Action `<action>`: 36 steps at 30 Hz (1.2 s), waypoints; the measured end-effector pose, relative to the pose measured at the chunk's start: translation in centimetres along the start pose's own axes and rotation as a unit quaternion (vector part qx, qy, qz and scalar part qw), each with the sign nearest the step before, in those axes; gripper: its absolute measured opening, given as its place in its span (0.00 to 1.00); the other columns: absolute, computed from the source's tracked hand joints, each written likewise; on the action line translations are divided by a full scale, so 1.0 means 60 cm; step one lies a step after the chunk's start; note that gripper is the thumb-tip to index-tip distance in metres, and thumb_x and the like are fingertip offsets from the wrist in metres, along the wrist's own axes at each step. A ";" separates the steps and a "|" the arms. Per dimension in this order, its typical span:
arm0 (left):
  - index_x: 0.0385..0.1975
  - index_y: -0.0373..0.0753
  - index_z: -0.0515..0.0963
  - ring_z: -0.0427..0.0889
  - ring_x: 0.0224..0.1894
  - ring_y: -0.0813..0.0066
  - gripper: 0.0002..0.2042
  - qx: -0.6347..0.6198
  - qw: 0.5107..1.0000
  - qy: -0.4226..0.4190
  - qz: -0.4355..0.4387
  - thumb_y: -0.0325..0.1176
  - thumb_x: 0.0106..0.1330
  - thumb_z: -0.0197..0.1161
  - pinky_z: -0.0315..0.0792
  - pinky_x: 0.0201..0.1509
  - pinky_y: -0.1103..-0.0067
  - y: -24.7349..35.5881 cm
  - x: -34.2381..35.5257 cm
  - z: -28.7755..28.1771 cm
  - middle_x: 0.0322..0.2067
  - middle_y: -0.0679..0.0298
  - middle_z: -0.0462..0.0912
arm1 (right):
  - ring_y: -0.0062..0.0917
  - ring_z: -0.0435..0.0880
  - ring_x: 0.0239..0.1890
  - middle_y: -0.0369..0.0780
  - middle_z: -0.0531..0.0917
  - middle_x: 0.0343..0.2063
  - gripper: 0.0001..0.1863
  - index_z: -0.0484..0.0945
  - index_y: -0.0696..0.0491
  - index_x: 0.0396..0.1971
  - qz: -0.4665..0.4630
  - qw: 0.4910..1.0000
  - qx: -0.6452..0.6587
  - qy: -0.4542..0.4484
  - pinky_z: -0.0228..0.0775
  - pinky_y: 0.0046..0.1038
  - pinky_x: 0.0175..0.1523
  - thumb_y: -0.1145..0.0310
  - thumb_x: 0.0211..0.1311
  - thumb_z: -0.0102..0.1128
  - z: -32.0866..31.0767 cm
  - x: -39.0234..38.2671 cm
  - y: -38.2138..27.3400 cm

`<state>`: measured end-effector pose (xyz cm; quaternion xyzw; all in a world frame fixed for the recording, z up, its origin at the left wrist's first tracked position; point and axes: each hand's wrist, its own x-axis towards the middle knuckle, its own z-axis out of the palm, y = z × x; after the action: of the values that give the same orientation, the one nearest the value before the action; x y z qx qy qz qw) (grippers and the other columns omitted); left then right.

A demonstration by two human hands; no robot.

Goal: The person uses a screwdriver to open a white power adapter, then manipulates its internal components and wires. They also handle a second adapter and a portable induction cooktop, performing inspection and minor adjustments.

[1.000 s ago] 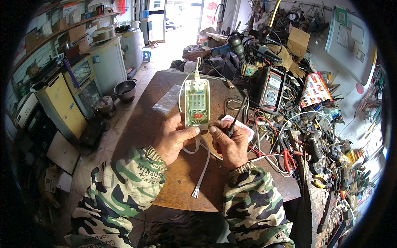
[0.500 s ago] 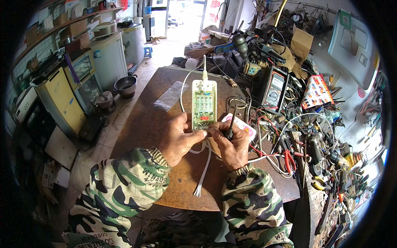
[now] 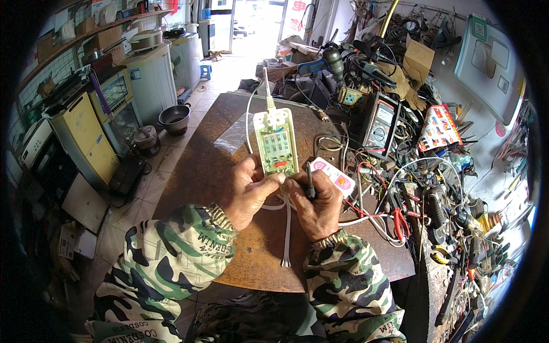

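Head view, left hand (image 3: 247, 193) gripping oblong plastic casing (image 3: 276, 142), right hand (image 3: 318, 204) clasping slim dark tool (image 3: 310, 182)

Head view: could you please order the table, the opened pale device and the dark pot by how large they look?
1. Table, clearly largest.
2. Opened pale device, probably helped by nearness to the camera.
3. Dark pot, smallest.

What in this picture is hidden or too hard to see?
All in the head view:
Bottom end of the pale plastic case: blocked by the left hand and right hand.
Lower end of the black tool: inside the right hand.
Little red piece: too small to make out.
Outside the doorway: mostly lost in glare.
Camouflage sleeves: cut off by the lower edge.
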<state>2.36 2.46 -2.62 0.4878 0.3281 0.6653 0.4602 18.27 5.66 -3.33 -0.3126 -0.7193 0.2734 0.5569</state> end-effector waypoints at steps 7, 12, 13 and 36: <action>0.48 0.35 0.78 0.81 0.43 0.82 0.11 -0.016 1.000 0.004 0.018 0.26 0.68 0.63 0.75 0.49 0.81 0.010 -0.004 0.009 0.42 0.68 0.84 | 0.28 0.77 0.25 0.41 0.78 0.23 0.08 0.82 0.59 0.33 0.021 1.000 0.017 0.009 0.69 0.29 0.33 0.71 0.58 0.71 0.007 -0.008 0.014; 0.50 0.33 0.77 0.83 0.43 0.79 0.12 -0.018 1.000 -0.010 0.014 0.25 0.68 0.62 0.78 0.48 0.79 -0.007 -0.003 -0.001 0.44 0.63 0.84 | 0.18 0.75 0.26 0.37 0.80 0.24 0.07 0.81 0.60 0.34 0.049 0.998 0.045 0.016 0.68 0.23 0.33 0.72 0.62 0.68 0.009 -0.009 0.000; 0.49 0.33 0.77 0.83 0.43 0.79 0.12 -0.025 1.000 -0.013 0.014 0.25 0.68 0.62 0.78 0.48 0.79 -0.005 -0.004 -0.001 0.44 0.64 0.84 | 0.14 0.73 0.25 0.34 0.79 0.24 0.06 0.81 0.60 0.34 0.051 0.996 0.070 0.016 0.65 0.19 0.31 0.74 0.64 0.67 0.011 -0.010 -0.002; 0.52 0.33 0.75 0.85 0.47 0.64 0.15 -0.070 0.987 0.028 -0.141 0.27 0.66 0.64 0.82 0.50 0.71 0.004 0.003 -0.023 0.44 0.58 0.84 | 0.32 0.82 0.27 0.45 0.84 0.26 0.14 0.80 0.61 0.36 0.200 0.974 -0.042 -0.099 0.72 0.31 0.33 0.68 0.56 0.70 -0.039 0.028 0.000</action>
<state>0.98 2.57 -2.78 0.3845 0.3589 0.6284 0.5731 20.23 7.02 -1.75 -0.4451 -0.7043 0.3782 0.4035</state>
